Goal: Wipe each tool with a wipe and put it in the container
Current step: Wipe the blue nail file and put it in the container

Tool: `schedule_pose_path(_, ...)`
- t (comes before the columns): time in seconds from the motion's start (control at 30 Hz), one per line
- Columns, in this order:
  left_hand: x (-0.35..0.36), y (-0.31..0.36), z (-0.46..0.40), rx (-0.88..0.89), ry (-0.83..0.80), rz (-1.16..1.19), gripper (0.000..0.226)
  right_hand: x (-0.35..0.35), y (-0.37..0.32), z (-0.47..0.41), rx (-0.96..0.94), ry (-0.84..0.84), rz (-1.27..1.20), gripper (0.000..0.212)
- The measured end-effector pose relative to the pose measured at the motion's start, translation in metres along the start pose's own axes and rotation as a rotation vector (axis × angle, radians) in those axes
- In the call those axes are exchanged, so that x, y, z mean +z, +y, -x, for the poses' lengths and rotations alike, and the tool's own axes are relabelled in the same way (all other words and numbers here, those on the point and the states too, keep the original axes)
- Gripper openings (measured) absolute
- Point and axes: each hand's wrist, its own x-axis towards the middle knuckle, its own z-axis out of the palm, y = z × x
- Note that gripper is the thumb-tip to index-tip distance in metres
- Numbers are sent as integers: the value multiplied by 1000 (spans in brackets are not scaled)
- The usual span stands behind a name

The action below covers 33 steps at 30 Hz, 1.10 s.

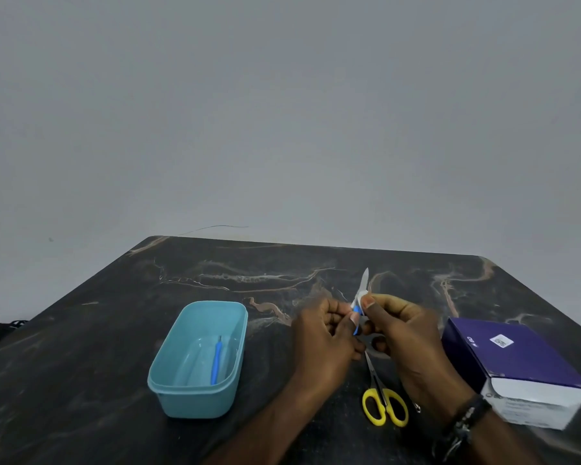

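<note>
The teal container [195, 360] is sitting on the marble table [81, 380] to my left with one blue-handled tool [216, 362] already lying inside, so I am judging this as the second tool's wipe. My left hand [322, 337] is gripping the blue handle of the scalpel [359, 303] while my right hand [403, 333] is pinching the white wipe [359, 298] around the blade base; I should be drawing the wipe toward the tip, fingers off the edge. The yellow-handled scissors [383, 397] are lying just below my hands, waiting, with the purple box [517, 364] at far right.
</note>
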Motion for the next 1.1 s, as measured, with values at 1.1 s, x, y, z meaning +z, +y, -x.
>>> schedule_pose_path(1.1, 4, 0, 4, 23, -16, -1, 8, -2, 0, -2, -15, -8, -30, 15)
